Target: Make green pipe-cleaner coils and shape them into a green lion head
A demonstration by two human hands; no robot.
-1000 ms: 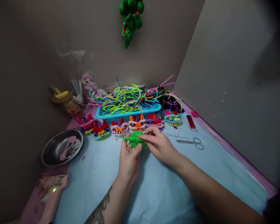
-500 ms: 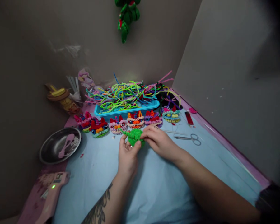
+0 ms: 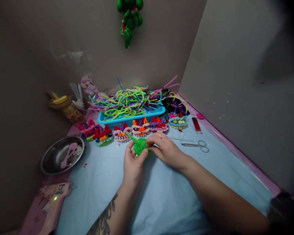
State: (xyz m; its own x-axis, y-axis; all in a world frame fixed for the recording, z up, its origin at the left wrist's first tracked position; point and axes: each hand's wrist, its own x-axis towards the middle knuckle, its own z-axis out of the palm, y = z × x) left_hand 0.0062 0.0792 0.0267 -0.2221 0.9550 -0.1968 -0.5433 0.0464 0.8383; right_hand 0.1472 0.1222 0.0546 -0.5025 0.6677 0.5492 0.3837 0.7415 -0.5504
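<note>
A bright green, fuzzy, rounded piece [image 3: 139, 146] sits between the two hands, above a light blue cloth [image 3: 161, 192]. The left hand [image 3: 133, 165] curls around its left and lower side, thumb pressed on it; the right hand [image 3: 166, 147] has its fingertips pinched at the right edge. Beyond stand multicoloured fuzzy animal-faced figures [image 3: 140, 128], before a bright blue plastic tray [image 3: 122, 121]. Silver metal scissors [image 3: 195, 145] lie rightward.

A craft corner — scissors [image 3: 195, 145], fuzzy figures [image 3: 140, 128], heaped strands [image 3: 134, 101] — probably pipe cleaners.
</note>
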